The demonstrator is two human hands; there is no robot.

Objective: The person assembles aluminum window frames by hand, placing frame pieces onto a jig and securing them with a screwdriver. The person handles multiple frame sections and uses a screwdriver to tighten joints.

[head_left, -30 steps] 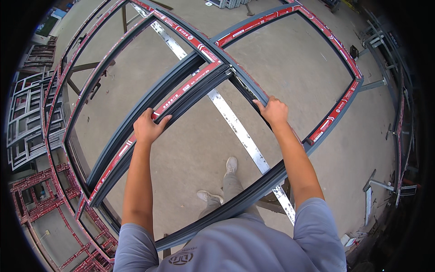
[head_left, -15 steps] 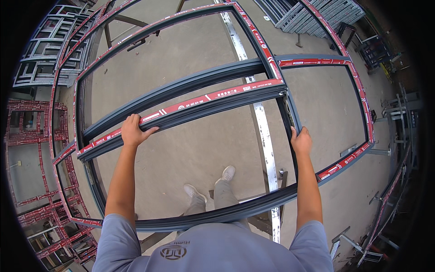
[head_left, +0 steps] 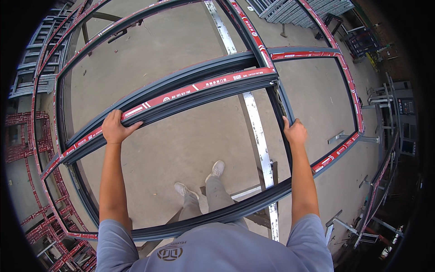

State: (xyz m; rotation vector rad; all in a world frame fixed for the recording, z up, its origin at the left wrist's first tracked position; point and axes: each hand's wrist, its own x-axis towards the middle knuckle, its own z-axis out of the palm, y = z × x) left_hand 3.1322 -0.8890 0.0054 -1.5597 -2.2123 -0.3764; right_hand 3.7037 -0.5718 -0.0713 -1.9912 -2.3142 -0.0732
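Note:
A large grey window frame [head_left: 213,221] lies in front of me at waist height. On it rests a smaller sash, whose near rail [head_left: 181,96] carries red printed protective tape and slants up to the right. My left hand [head_left: 115,129] is closed over this rail toward its left end, thumb on the near side. Just beyond the rail runs the frame's dark crossbar [head_left: 167,81]. My right hand [head_left: 296,132] is closed around the frame's upright bar [head_left: 285,106], below the sash's right corner; some of its fingers are hidden behind the bar.
A scuffed white support beam [head_left: 258,136] passes beneath the frame. Red-taped frames [head_left: 34,149] stand at the left and grey frames [head_left: 34,75] behind them. Stacked grey profiles [head_left: 294,13] lie at the far right. Metal racks [head_left: 385,109] line the right side. My shoes [head_left: 217,168] show through the opening.
The view has shifted, so the frame appears further left and up. The sash's near rail sits a little closer to the crossbar. Both hands keep their holds.

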